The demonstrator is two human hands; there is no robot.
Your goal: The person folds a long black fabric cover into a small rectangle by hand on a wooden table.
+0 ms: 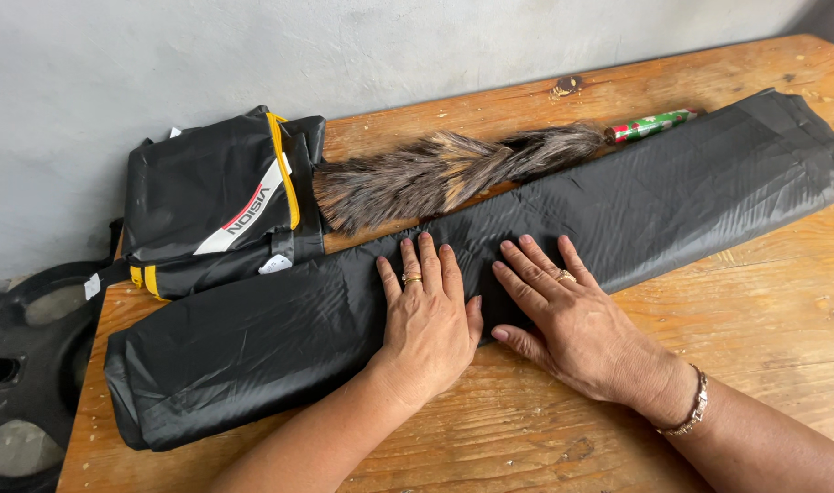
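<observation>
A long black folded fabric sheet [453, 283] lies diagonally across a worn wooden table [755, 319], running from the lower left of the frame to the upper right. Both hands rest flat on its middle, palms down, fingers spread and gripping nothing. The left hand [426, 315] sits just left of centre, with a ring on one finger; the right hand [563, 315] lies just beside it, thumbs nearly touching, also ringed, with a bracelet at the wrist. The fabric extends well past both hands on either side. Behind it, in the upper middle, lies a feather duster [444, 173] with a green and red handle. At upper left sits a black bag [216, 205] with yellow trim.
</observation>
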